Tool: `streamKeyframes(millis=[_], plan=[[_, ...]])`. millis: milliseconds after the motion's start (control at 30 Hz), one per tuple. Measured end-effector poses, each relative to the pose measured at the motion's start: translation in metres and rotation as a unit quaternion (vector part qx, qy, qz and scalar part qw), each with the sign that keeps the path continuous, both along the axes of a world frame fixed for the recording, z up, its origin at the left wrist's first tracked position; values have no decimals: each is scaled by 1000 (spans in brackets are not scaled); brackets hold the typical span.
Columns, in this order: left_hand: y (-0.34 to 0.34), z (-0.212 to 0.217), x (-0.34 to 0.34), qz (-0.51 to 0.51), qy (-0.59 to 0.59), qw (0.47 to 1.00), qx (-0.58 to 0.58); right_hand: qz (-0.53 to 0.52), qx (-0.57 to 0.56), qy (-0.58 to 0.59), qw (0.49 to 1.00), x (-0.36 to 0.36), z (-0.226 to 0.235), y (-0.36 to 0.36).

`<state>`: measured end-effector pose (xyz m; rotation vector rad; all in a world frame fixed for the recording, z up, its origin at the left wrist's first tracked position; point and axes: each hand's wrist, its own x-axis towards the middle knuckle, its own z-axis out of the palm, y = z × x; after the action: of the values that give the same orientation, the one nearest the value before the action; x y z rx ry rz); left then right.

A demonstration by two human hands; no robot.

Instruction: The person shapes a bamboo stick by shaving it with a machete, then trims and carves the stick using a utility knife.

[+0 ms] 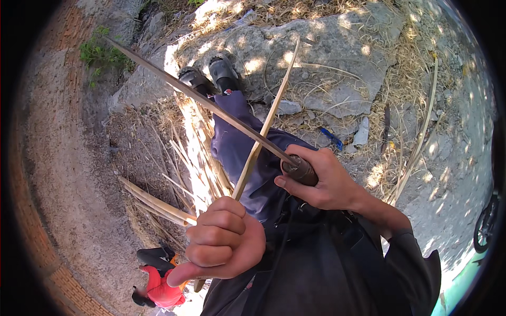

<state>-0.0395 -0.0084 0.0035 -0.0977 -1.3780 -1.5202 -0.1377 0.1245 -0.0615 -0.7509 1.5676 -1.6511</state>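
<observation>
My right hand (333, 180) is wrapped round the dark, rounded handle of a machete (182, 86). Its long, narrow blade slants up to the far left. In front of my lap my left hand (224, 241) makes a fist round a pale wooden strip (279, 97), thumb pointing left. The strip rises from the fist, bends slightly and ends over the grey rock. Blade and strip cross above my dark trousers; whether they touch I cannot tell. A short end of the strip appears below the fist.
Split pale strips (158, 203) lie left of my legs, and longer ones (421, 139) at the right. Curled shavings cover the ground round a large flat rock (337, 58). A blue object (331, 138) lies right of my knees. Another person in red (164, 287) is at the lower left.
</observation>
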Motion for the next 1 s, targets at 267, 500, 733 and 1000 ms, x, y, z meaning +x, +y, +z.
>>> streamKeyframes(millis=[267,500,733,1000], plan=[[-2,6,0,21,-48,999,6,35,-6,-14,999,-5,16,2],[0,6,0,55,-60,996,25,-6,16,45,999,4,7,-2],[-3,2,-2,85,-60,994,28,-1,48,74,996,0,2,-3],[-4,0,2,66,-56,996,14,-4,52,92,994,0,0,-2]])
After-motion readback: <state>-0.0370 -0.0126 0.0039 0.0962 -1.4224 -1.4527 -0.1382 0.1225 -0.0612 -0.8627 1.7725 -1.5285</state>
